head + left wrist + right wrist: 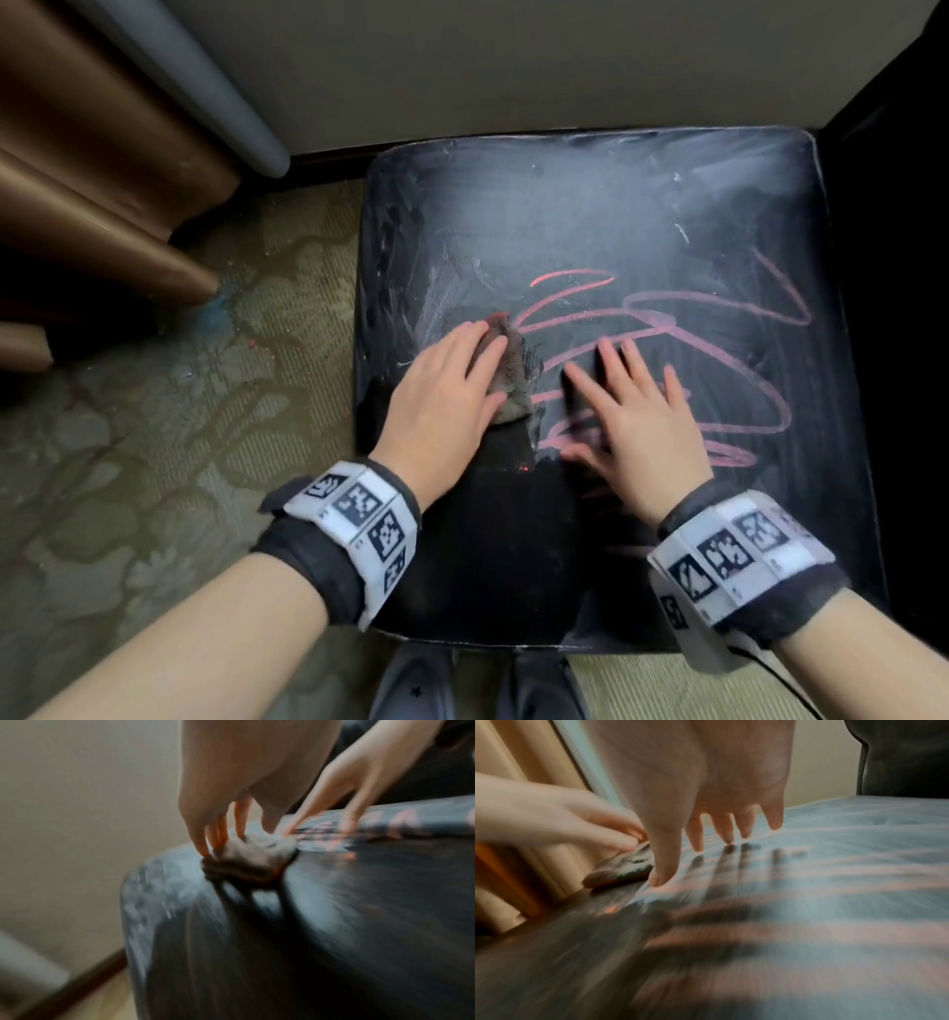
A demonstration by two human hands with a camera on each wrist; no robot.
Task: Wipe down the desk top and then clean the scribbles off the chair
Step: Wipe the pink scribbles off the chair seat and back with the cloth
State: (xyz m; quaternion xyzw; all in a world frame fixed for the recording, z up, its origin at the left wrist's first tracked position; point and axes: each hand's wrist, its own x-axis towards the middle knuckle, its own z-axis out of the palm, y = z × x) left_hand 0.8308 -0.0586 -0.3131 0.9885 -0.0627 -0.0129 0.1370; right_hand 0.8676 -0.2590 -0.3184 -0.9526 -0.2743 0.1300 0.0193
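Note:
A black chair seat (590, 205) fills the head view, smeared pale at the back and looped with pink chalk scribbles (719, 329) on its right half. A small grey cloth (518, 380), stained pink at one corner, lies on the seat left of centre. My left hand (452, 390) presses flat on the cloth with straight fingers (203, 841); the cloth (257, 854) bunches under the fingertips. My right hand (631, 411) lies flat on the scribbles just right of the cloth, fingers (726, 829) spread and holding nothing. A clean dark strip runs from the cloth to the seat's front edge.
The chair back (906, 760) rises at the right. A tan curtain (77, 154) and a grey post (205, 87) stand at the far left against a pale wall (513, 61). Patterned carpet (154, 437) lies left of the chair; my shoes (411, 688) are below its front edge.

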